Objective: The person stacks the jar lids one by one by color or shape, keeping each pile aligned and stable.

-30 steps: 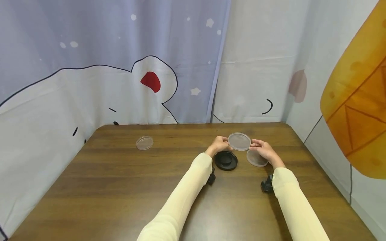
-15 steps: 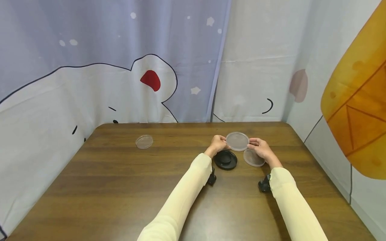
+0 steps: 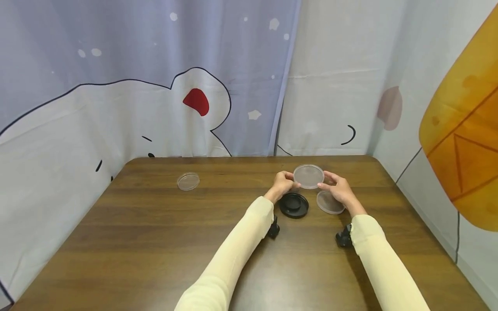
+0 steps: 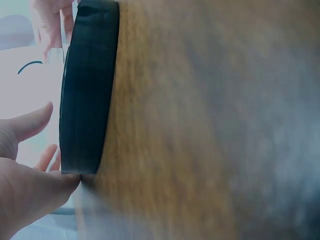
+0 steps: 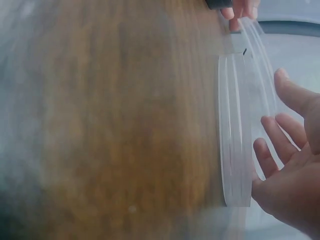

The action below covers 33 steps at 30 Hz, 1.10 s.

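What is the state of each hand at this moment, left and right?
Left hand: holding one edge of the clear dish between both hands.
Right hand: holding the opposite edge.

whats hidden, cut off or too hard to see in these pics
Head view: part of the rim of the lower right clear dish, behind the right hand.
Head view: whether the far-left clear dish has a lid; too small.
Left wrist view: the inside of the black dish, hidden by its own wall.
Right wrist view: most of the left hand, cut off by the top edge.

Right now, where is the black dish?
In the head view, the black dish sits right of centre on the table, beside the left hand.
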Available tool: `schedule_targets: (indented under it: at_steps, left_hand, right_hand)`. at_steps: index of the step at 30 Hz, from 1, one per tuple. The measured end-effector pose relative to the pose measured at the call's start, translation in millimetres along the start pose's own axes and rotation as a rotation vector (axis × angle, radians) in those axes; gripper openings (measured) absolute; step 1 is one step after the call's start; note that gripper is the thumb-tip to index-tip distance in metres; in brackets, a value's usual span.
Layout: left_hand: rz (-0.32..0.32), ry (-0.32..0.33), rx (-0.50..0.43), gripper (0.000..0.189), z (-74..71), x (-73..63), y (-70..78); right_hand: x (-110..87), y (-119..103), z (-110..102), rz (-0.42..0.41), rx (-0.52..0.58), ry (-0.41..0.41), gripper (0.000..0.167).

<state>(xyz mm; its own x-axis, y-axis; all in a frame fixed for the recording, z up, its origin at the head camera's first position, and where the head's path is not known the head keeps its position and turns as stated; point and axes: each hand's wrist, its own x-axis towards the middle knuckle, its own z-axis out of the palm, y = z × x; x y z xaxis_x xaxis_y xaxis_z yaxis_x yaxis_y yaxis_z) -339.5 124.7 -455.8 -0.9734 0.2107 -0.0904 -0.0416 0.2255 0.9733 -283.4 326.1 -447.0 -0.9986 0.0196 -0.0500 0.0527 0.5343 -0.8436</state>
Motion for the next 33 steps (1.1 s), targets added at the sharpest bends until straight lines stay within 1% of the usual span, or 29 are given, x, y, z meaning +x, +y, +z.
schedule_targets:
  at_steps: [3,7,12,18,25,33]
  left_hand:
    - [0.009,-0.013,-0.05,0.042,-0.5,-2.1,1.1]
    - [0.033,-0.02,-0.093,0.045,1.7,-2.1,4.9]
    - [0.056,-0.01,-0.117,0.045,2.1,-3.1,7.7]
    - [0.07,-0.046,-0.185,0.047,-2.1,-7.5,10.1]
    - [0.096,-0.066,-0.163,0.047,-8.4,-16.2,16.5]
    - [0.104,-0.079,-0.157,0.049,-15.8,-22.2,20.7]
  right_hand:
    - [0.1,-1,0,-0.008,0.003,0.016,0.069]
    - [0.5,-1,-3,-0.016,0.009,0.036,0.072]
    - [-1.8,-2,-2,-0.02,0.017,0.051,0.073]
    - [-5.6,-4,1,-0.033,0.026,0.091,0.074]
    - [-11.4,-9,2,-0.047,0.038,0.118,0.074]
    - [-20.0,-19,1,-0.096,0.033,0.128,0.072]
